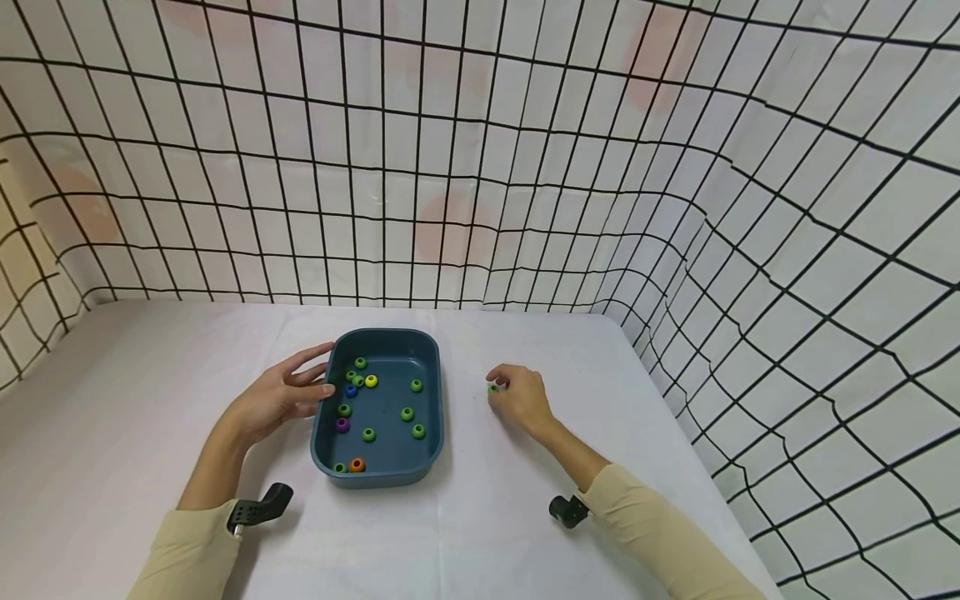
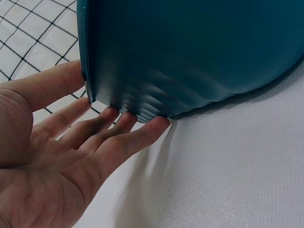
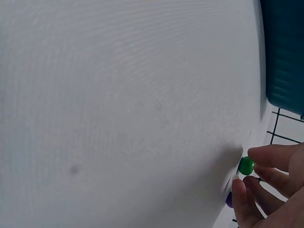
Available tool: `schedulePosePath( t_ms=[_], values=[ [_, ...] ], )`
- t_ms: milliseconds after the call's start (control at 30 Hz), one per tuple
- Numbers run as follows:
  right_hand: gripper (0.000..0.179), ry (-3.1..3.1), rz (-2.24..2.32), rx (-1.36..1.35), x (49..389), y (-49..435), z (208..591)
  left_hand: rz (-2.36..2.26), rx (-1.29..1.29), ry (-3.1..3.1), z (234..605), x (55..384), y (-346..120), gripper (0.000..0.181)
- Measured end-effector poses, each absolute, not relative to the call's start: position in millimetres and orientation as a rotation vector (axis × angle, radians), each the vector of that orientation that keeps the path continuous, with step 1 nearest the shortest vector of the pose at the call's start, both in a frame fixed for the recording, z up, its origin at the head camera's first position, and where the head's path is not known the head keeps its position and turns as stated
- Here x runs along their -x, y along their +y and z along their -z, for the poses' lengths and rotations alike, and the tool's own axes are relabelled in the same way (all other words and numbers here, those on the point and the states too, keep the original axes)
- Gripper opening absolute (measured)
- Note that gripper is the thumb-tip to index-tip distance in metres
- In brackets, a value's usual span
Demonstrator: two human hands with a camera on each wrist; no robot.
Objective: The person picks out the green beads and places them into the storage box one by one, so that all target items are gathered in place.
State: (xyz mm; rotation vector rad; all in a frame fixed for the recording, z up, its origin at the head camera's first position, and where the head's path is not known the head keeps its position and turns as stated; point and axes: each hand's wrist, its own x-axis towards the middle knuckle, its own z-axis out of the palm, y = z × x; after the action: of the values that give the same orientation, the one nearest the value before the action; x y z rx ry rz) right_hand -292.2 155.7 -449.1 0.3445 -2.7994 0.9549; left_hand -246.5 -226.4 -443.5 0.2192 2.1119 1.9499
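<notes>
A dark teal tray (image 1: pixel 377 480) holds several ring-shaped beads, mostly green, with a yellow bead (image 1: pixel 371 381), a blue bead (image 1: pixel 351 390), a purple bead (image 1: pixel 342 425) and an orange bead (image 1: pixel 357 465) among them. My left hand (image 1: pixel 272 402) touches the tray's left side, thumb at the rim and spread fingers against the outer wall. To the right of the tray, my right hand (image 1: pixel 522 402) pinches a green bead (image 3: pixel 246 166) between its fingertips, close over the cloth. Another purple bead (image 3: pixel 229 200) shows partly behind those fingers in the right wrist view.
White cloth (image 1: pixel 480 533) covers the table. A black wire grid (image 1: pixel 420 175) with white sheeting behind it rises along the back and right side. Each wrist carries a black camera mount, such as the left mount (image 1: pixel 262 506).
</notes>
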Motion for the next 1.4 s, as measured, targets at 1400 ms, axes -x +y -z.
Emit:
schedulePosePath(
  t_ms=[1400],
  values=[
    [0.016,-2.605,-1.041,-0.549,281.6,120.0,421.3,-1.933,-0.222,2.124,444.5,247.3,-226.5,0.083]
  ],
)
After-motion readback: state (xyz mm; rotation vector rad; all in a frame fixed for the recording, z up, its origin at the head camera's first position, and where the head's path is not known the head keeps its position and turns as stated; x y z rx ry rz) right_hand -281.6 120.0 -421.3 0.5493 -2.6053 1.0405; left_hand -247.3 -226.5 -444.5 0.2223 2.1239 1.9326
